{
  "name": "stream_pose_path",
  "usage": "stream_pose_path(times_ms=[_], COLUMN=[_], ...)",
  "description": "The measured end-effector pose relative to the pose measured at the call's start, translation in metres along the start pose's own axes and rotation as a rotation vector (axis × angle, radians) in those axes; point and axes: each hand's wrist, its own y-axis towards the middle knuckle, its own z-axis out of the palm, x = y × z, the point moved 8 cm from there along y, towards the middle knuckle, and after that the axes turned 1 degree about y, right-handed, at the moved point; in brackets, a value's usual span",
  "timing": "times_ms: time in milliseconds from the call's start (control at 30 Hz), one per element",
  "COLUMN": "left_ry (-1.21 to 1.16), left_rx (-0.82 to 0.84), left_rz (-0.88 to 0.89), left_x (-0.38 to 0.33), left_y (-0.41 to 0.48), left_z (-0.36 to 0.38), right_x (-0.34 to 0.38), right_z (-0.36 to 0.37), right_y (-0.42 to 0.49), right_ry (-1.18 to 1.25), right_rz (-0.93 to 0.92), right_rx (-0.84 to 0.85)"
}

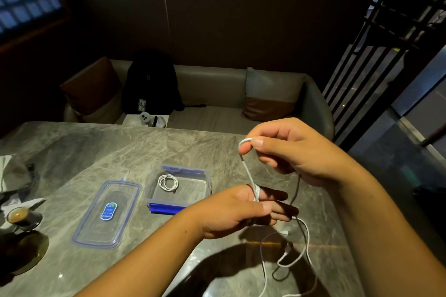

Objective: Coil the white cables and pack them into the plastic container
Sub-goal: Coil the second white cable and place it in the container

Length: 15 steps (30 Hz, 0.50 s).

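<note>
Pinching the white cable (248, 173) between thumb and forefinger, the right hand (296, 154) is holding it raised above the table (120, 147), so the strand is running taut down to the left hand (236, 212). That hand is serving as a spool: its fingers (277, 196) are lying nearly straight and together, a few turns of cable are sitting around them near the knuckles, and the thumb seems to be pinning those turns so they are not slipping off. Keeping the feeding hand high is likely giving room to swing each new loop over the fingertips.

Most of the cable's length is trailing loose on the table below the hands, curling toward the near edge, with a connector end lying among the slack; judging by that, the winding is only beginning.

Beyond the left hand, the plastic container (207, 188) is standing open, and a finished coiled cable (168, 183) is lying inside, toward its far left corner, leaving floor space for the next one. Its lid (107, 214) is resting flat just to the left, out of the way of packing. An espresso cup (18, 214) is sitting at the table's left edge, well apart.
</note>
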Motion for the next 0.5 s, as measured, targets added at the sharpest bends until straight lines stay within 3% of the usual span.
stream_pose_path(times_ms=[133,233,400,500], left_ry=[0.07,0.063,-0.019,-0.156], left_rx=[-0.054,0.027,0.205,0.219], left_rz=[-0.031,-0.069,0.036,0.131], left_x=[0.005,0.013,-0.002,-0.014], left_y=[-0.009,-0.011,-0.011,-0.01], left_z=[-0.012,-0.003,0.033,0.036], right_x=[-0.007,-0.022,-0.075,-0.109], right_z=[-0.02,-0.023,-0.007,0.011], right_y=[-0.002,0.003,0.02,0.021], right_ry=[-0.052,-0.027,0.257,0.519], right_rz=[0.034,0.081,0.166,0.215], right_rx=[0.007,0.068,0.005,-0.022])
